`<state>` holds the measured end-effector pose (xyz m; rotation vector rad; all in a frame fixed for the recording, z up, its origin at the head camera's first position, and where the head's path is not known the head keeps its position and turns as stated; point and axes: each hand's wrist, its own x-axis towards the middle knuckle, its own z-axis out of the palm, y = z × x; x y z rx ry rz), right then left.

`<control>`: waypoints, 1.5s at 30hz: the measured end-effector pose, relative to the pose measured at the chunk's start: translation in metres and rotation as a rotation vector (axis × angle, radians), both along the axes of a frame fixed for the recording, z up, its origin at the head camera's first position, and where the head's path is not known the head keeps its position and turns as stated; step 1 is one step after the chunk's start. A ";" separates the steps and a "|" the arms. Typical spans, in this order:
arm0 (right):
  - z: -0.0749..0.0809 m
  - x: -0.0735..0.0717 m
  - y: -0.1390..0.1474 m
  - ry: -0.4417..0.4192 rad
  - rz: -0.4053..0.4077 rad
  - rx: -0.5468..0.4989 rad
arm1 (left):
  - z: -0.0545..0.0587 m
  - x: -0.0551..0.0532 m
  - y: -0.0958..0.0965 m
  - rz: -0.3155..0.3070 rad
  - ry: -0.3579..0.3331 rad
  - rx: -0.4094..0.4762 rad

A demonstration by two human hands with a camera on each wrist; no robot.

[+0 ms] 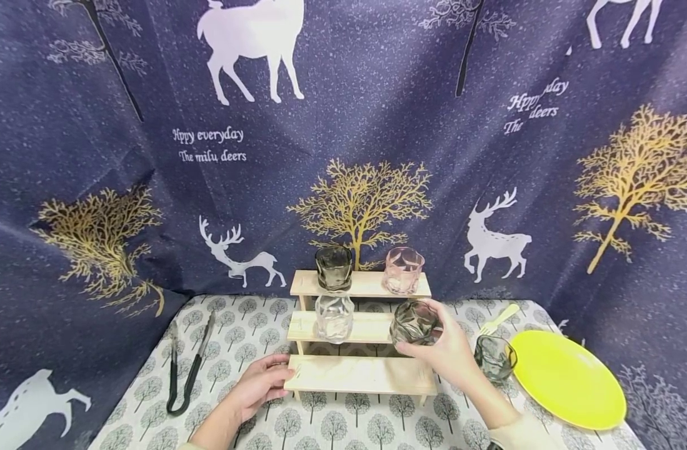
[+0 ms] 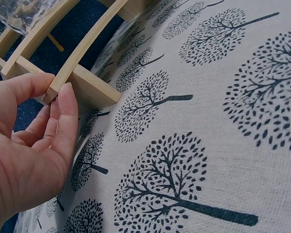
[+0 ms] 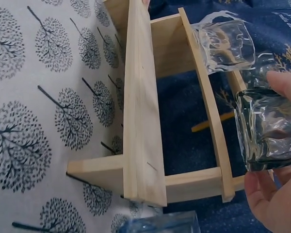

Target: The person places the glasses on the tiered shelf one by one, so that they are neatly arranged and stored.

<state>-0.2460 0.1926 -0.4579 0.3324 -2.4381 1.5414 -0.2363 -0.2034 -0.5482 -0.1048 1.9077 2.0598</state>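
And here's the right hand [image 1: 447, 347], its grip parted to a tumbler's width, thumb and fingers pressing opposite sides of the dark glass [image 1: 415, 322], all chunky facets and rippled walls. It's tilted at the right end of the middle shelf; whether its base touches the wood, I can't tell.

Over on the left, the left hand [image 1: 261, 384] has a narrow grip, pinching the left end of the lowest shelf on the rack [image 1: 360, 375], pale, smooth, straight-edged planks in three steps.

Clear glass [image 1: 334, 319], wavy-sided, middle shelf left; smoky glass [image 1: 334, 269] and pink glass [image 1: 404, 270] up top! Down on the bench [image 1: 236, 337], on woven, tree-printed cloth [image 2: 223, 160], grey glass [image 1: 495, 359] sits just beside a glossy yellow oval plate [image 1: 568, 380], pale fork [image 1: 499, 319] behind, black-handled tongs [image 1: 192, 375] far left.
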 end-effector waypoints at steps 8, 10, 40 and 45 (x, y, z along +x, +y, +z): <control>-0.002 -0.011 -0.008 -0.021 -0.037 0.039 | 0.002 0.001 0.001 -0.005 0.015 0.015; -0.004 -0.013 -0.010 -0.028 -0.043 0.037 | 0.002 0.001 0.001 -0.006 0.014 0.019; -0.006 -0.019 -0.020 -0.054 -0.062 0.031 | -0.002 0.000 0.000 0.000 -0.005 0.010; -0.008 -0.015 -0.016 -0.063 -0.036 -0.012 | -0.002 0.000 -0.001 -0.001 -0.005 0.011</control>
